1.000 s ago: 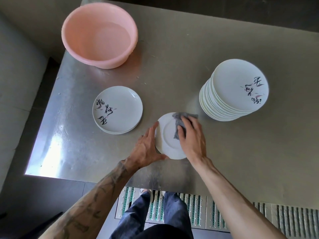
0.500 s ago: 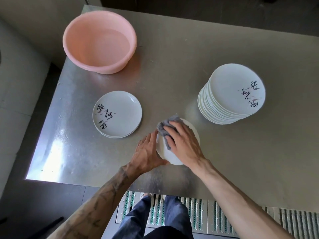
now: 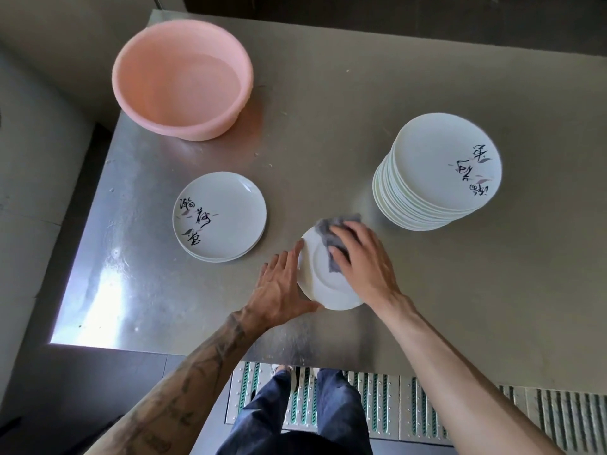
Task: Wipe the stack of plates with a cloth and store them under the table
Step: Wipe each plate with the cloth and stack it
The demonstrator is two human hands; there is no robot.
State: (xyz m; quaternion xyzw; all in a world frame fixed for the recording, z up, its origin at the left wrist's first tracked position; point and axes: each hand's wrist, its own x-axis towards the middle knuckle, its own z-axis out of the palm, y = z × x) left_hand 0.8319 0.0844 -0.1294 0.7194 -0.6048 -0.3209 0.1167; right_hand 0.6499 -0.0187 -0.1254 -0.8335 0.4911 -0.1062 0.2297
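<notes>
pink basin point(image 3: 197, 128) holding water point(image 3: 192, 82), cloth point(image 3: 326, 228) on plate point(image 3: 320, 285)

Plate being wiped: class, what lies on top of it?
A grey cloth, pressed down by the right hand; the left hand touches the plate. Cloth and hand cover part of the plate, so that patch is hidden.

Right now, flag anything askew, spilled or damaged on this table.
Nothing broken or spilled. The tall plate stack looks slightly staggered, rims not flush, and pale specks dot the steel table near the pink basin.
</notes>
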